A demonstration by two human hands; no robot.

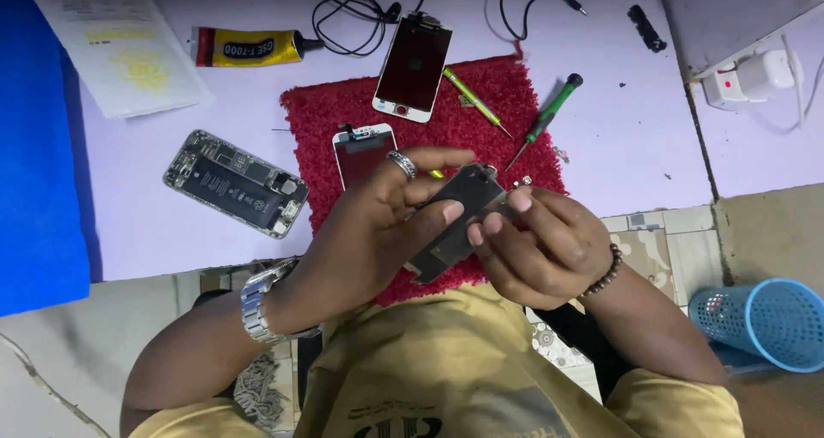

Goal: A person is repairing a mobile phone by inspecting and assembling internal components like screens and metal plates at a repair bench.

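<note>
My left hand point(373, 223), with a silver ring and a metal wristwatch, grips a dark phone screen backplate point(455, 210) from the left. My right hand point(536, 240), with a beaded bracelet, pinches the plate's upper right edge. Both hands hold it above the near edge of a red fluffy mat point(481, 103). A white phone screen point(360, 150) lies on the mat, partly hidden behind my left hand. A second white-framed screen point(414, 64) lies at the mat's far edge.
An opened phone body point(236, 183) showing its battery lies left of the mat. A yellow glue tube point(249, 47), a paper sheet point(120, 39), black cables point(360, 13), two green-handled screwdrivers point(545, 120), a white power strip point(755, 77) and a blue basket point(764, 322) surround the work area.
</note>
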